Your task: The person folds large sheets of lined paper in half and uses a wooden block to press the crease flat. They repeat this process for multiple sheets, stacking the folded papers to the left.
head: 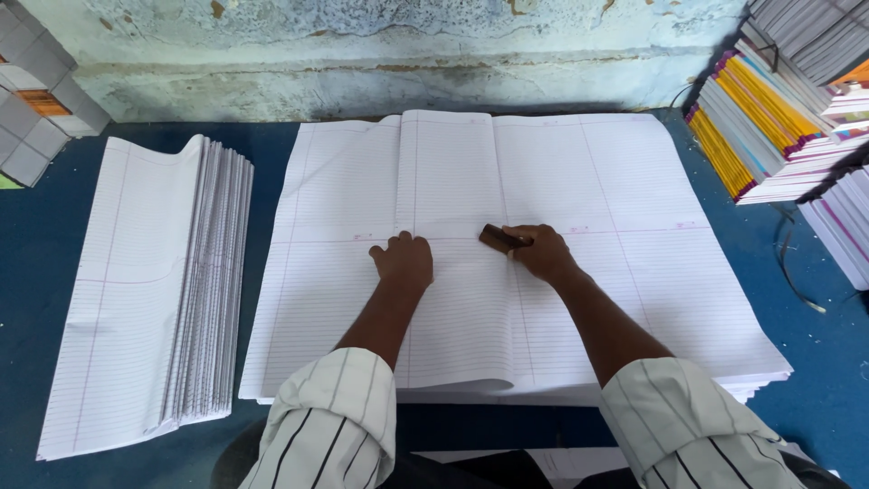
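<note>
A big stack of large white ruled sheets point(625, 208) lies on the blue table point(272, 149) in front of me. Its top sheet is folded over, the folded flap point(453, 172) covering the middle. My left hand point(403, 261) presses down on that sheet, fingers curled, holding nothing. My right hand point(541, 251) grips a small dark brown wooden block point(501, 238) and holds it against the paper just right of the left hand.
A pile of folded ruled sheets point(154, 290) lies to the left. Stacks of bound notebooks with coloured spines point(769, 127) stand at the right and far right. Grey-white blocks point(36, 100) sit at the back left. A worn wall runs behind.
</note>
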